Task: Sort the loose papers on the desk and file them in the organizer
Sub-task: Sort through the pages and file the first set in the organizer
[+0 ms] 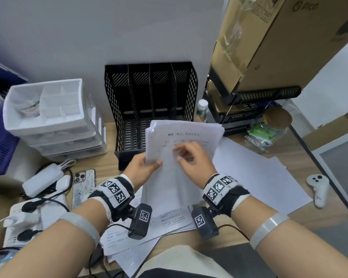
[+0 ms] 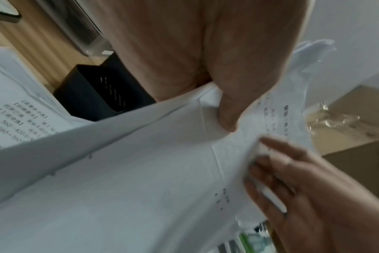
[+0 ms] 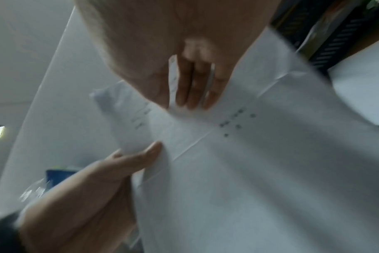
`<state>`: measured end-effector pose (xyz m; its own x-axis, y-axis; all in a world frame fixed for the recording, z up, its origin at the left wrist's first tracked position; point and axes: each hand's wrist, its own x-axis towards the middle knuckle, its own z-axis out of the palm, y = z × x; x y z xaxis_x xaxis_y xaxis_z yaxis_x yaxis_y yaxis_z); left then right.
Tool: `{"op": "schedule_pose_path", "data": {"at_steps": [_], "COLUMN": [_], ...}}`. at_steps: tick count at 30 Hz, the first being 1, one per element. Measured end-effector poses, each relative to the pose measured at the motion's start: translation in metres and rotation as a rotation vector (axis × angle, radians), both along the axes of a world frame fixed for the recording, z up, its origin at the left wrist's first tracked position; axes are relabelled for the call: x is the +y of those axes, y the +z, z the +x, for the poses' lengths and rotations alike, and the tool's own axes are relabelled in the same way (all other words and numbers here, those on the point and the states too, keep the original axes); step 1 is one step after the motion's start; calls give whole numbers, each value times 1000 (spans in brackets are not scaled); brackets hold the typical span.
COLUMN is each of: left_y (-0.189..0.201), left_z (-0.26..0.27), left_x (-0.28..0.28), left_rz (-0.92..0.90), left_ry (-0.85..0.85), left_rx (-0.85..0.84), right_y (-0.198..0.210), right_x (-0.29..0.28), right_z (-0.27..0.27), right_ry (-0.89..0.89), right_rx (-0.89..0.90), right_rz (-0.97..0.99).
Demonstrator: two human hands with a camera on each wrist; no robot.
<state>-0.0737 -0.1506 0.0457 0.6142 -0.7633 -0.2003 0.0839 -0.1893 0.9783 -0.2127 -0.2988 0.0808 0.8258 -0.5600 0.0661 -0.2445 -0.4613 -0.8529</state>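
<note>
The black organizer [image 1: 151, 101] stands empty, so no filing is done. In front of it, the left hand [image 1: 143, 169] pinches a paper stack [image 1: 181, 141] while the right hand [image 1: 191, 159] fingers curl on its top sheet; more loose papers [image 1: 259, 175] lie on the bench beside it.

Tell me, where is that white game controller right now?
In the head view the white controller lies on the desk's right edge, just right of the large blank sheet and away from both hands.

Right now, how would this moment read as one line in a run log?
stage: sorting | left hand: grips sheaf of papers | right hand: fingers on top sheet | organizer: slots look empty
</note>
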Motion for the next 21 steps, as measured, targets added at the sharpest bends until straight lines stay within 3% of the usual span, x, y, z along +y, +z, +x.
{"op": "schedule_pose_path", "data": {"at_steps": [2, 4, 6, 9, 12, 16, 19, 21], "left_y": [7, 14, 21, 25, 22, 15, 5, -3], "left_z": [10, 17, 24, 32, 31, 21, 19, 18], "left_x": [9, 19, 32, 45, 55, 71, 78, 78], "left_rz": [-14, -68, -108, -124, -135, -94, -3, 46], "left_ry": [71, 117, 136, 137, 172, 276, 223, 203], "left_rx": [54, 140, 159, 89, 50, -4, -23, -17], "right_y": [-3, -6, -6, 8, 13, -3, -9, -16], "right_x": [-10, -25, -36, -24, 3, 28, 35, 35], "right_z": [-3, -7, -7, 0, 11, 19, 13, 10], "right_ry": [-283, -394, -214, 30, -18, -96, 17, -18], "right_rx": [35, 74, 50, -3, -98, -68, -84, -45], "right_rz": [-59, 107, 292, 261, 324, 385, 300, 351]}}
